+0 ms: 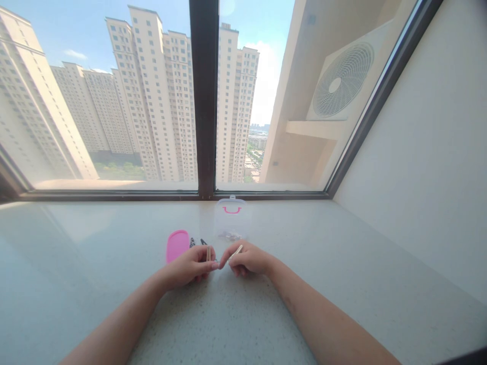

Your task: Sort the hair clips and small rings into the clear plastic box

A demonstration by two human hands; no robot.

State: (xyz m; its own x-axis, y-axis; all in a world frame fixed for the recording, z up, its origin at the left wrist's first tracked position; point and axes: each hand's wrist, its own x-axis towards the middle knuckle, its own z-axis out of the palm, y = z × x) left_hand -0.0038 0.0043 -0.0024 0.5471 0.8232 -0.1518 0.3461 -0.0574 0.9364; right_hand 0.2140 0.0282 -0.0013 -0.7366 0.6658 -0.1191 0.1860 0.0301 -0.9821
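My left hand [194,263] is closed in a pinch around a slim, pale, stick-like piece [209,253] that stands nearly upright. A similar slim pale piece [236,251] slants up out of my right hand [247,257], whose fingers are curled around it. The fingertips of both hands come close together over the counter, and whether they touch I cannot tell. Just beyond my left hand lie small dark patterned clip-like pieces [192,242], partly hidden by the fingers. The exact kind of the pale pieces is too small to make out.
A pink lid-like tray [177,245] lies left of my left hand. Behind the hands stands a clear plastic box [233,220] with a pink handle and small pale pieces at its bottom. The speckled counter [95,253] meets a dark window frame [206,101] and a white wall [429,152].
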